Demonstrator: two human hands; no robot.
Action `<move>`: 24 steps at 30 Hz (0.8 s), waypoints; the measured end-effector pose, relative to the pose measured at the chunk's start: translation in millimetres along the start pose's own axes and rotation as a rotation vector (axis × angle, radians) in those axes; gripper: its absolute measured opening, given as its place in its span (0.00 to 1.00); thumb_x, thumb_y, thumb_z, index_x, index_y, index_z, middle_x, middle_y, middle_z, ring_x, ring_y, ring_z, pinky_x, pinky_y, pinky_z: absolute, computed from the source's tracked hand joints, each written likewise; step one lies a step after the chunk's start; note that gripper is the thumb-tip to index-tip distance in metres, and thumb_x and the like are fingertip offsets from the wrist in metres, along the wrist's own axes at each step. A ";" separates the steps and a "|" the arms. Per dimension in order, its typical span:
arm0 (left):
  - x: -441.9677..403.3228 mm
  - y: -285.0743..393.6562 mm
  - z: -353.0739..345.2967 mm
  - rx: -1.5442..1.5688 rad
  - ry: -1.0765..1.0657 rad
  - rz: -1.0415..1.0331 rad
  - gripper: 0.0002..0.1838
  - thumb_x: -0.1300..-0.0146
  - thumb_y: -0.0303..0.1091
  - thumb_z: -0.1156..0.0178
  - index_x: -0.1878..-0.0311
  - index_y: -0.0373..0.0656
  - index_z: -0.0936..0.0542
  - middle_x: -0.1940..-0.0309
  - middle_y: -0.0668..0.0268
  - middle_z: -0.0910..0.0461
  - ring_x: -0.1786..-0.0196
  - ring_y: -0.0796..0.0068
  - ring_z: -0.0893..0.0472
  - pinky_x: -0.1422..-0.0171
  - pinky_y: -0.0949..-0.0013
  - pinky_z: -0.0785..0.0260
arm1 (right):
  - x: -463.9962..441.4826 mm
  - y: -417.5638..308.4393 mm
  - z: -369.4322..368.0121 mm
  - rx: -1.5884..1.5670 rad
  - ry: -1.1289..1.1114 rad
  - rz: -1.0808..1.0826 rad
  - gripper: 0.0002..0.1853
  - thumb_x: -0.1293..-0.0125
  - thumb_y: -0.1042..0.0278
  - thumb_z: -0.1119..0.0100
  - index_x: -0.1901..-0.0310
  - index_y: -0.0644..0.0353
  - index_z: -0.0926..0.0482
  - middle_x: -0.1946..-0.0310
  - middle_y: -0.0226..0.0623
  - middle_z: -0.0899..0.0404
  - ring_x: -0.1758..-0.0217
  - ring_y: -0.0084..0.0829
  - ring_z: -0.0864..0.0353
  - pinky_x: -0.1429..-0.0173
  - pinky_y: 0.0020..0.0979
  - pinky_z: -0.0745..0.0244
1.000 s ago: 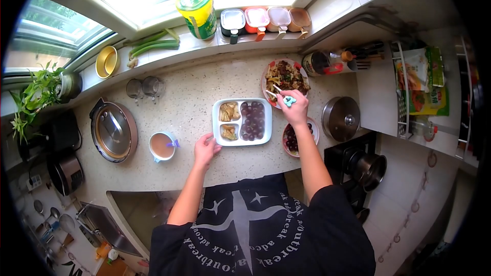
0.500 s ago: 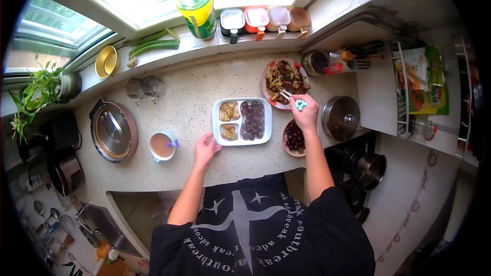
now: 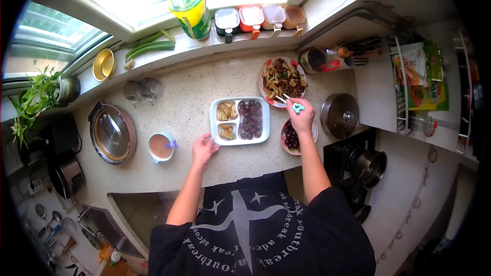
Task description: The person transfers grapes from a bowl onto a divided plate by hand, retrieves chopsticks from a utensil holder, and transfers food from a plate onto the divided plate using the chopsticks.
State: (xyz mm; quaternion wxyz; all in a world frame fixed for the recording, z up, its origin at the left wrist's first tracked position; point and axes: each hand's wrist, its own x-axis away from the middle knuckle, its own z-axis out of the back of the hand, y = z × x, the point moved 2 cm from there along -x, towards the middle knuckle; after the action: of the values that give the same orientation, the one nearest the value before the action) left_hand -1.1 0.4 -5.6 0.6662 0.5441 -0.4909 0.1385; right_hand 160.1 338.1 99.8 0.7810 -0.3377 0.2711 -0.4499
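Observation:
My right hand is closed round a pair of chopsticks with a teal ring piece on them. Their tips are at the near edge of a plate of cooked food, strips mixed with dark pieces. Beside the lower left corner of a white divided lunch box, my left hand rests with fingers apart, its fingertips at the box's edge. Dark grapes fill the box's long right compartment, and food pieces lie in the two small left ones. Partly under my right wrist stands a bowl of grapes.
To the left are a cup of milky brown drink, a lidded pan and two glasses. A lidded pot stands right of my right hand. Seasoning boxes and a yellow-green container line the sill.
My right hand and the chopsticks have drawn back slightly toward me, to the plate's near edge. My left hand stays by the box. The whole view has shifted a little.

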 end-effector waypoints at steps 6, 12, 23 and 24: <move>-1.2 -1.9 0.2 0.013 -0.007 -0.005 0.16 0.22 0.26 0.43 0.35 0.34 0.24 0.63 0.62 0.14 0.66 0.76 0.12 0.61 0.77 0.16 | -3.0 11.5 -6.0 -0.080 -0.047 -0.059 0.07 0.38 0.70 0.25 0.65 0.64 0.12 0.71 0.39 0.13 0.68 0.33 0.13 0.58 0.34 0.20; -2.5 -3.8 0.5 0.021 0.003 0.000 0.15 0.22 0.26 0.44 0.35 0.35 0.23 0.62 0.61 0.13 0.65 0.76 0.12 0.61 0.77 0.16 | -7.1 23.2 24.9 -0.434 -0.008 -0.446 0.09 0.33 0.71 0.26 0.58 0.68 0.13 0.75 0.28 0.17 0.77 0.16 0.21 0.74 0.19 0.28; -2.8 -4.3 2.0 0.027 -0.019 -0.005 0.18 0.24 0.27 0.42 0.34 0.34 0.25 0.62 0.61 0.15 0.66 0.75 0.13 0.62 0.76 0.17 | -14.4 26.3 46.7 -0.324 0.094 -0.252 0.08 0.34 0.72 0.26 0.57 0.66 0.12 0.70 0.33 0.15 0.72 0.22 0.18 0.65 0.24 0.23; -2.2 -2.9 1.3 0.026 -0.021 -0.004 0.18 0.24 0.27 0.42 0.34 0.34 0.25 0.62 0.61 0.15 0.66 0.75 0.13 0.62 0.76 0.17 | -14.8 17.8 46.9 -0.229 0.098 -0.131 0.08 0.35 0.72 0.26 0.58 0.66 0.12 0.69 0.34 0.14 0.70 0.24 0.18 0.63 0.26 0.22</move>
State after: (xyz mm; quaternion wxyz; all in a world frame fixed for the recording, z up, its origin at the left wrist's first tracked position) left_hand -0.8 -1.0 -9.2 0.6541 0.5552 -0.4950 0.1376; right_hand 196.8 371.0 117.2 0.6922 -0.4191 0.3359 -0.4821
